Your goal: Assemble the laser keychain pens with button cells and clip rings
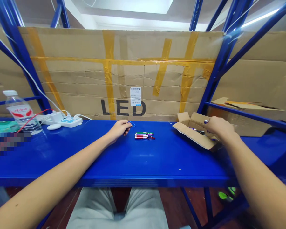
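Observation:
My left hand (120, 130) is closed at the back middle of the blue table, its fingers pinching a small piece with a blue loop (132, 123); most of that piece is hidden. Just right of it lies a short row of slim metallic pen-like tubes with looped ends: a green one (143, 133), purple beside it, and a red one (141, 137) nearest me. My right hand (219, 125) is over the open cardboard box (193, 133), fingers closed around something with a rounded silver tip (206, 121). More slim shiny pieces (197, 130) show inside the box.
A water bottle (22, 111), a white power strip (66, 121) with cables and a green packet (4, 126) stand at the left. Behind the table is a large taped carton (85, 82) marked LED. Blue rack posts (216, 73) rise on both sides; another open carton (248, 119) is at right.

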The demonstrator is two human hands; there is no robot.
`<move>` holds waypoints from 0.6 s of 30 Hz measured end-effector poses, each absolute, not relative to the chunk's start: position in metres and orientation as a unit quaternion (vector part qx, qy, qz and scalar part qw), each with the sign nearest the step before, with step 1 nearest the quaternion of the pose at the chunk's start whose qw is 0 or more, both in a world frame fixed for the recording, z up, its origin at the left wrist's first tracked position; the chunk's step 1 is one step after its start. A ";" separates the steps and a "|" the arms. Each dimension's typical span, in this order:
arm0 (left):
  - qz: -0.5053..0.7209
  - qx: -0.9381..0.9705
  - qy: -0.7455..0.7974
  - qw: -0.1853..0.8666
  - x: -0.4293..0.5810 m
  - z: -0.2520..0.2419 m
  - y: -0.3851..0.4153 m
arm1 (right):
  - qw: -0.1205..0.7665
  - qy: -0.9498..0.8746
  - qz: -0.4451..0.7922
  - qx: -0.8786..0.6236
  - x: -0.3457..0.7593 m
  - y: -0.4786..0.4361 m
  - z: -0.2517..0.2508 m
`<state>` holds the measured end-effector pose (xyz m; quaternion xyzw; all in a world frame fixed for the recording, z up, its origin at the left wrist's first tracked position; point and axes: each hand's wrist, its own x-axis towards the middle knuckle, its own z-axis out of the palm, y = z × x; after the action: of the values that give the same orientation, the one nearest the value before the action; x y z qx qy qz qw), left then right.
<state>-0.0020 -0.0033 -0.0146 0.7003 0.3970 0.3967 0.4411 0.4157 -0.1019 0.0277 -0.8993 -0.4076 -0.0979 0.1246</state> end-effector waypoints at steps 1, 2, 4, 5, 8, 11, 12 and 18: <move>0.381 0.714 0.407 0.424 -0.006 -0.017 -0.002 | 0.118 -0.403 -0.097 -0.903 0.405 -0.105 0.036; 0.363 0.731 0.413 0.404 -0.008 -0.019 -0.001 | 0.119 -0.414 -0.102 -0.897 0.393 -0.108 0.044; 0.325 0.779 0.418 0.336 -0.012 -0.024 0.002 | 0.144 -0.510 -0.115 -0.840 0.362 -0.114 0.054; 0.308 0.805 0.416 0.289 -0.013 -0.026 0.003 | 0.160 -0.579 -0.098 -0.793 0.343 -0.115 0.055; 0.275 0.858 0.405 0.156 -0.017 -0.030 0.006 | 0.106 -0.773 0.026 -0.625 0.280 -0.111 0.046; 0.255 0.869 0.407 0.123 -0.020 -0.030 0.007 | 0.015 -0.843 0.084 -0.532 0.225 -0.094 0.028; 0.252 0.869 0.410 0.119 -0.021 -0.030 0.007 | -0.004 -0.844 0.089 -0.529 0.214 -0.087 0.023; 0.246 0.874 0.408 0.094 -0.023 -0.029 0.008 | -0.058 -0.805 0.193 -0.558 0.216 -0.062 0.021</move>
<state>-0.0228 0.0081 -0.0291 0.8744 0.4076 0.2457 0.0944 0.2158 -0.0624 0.0206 -0.5576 -0.8054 0.1928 -0.0580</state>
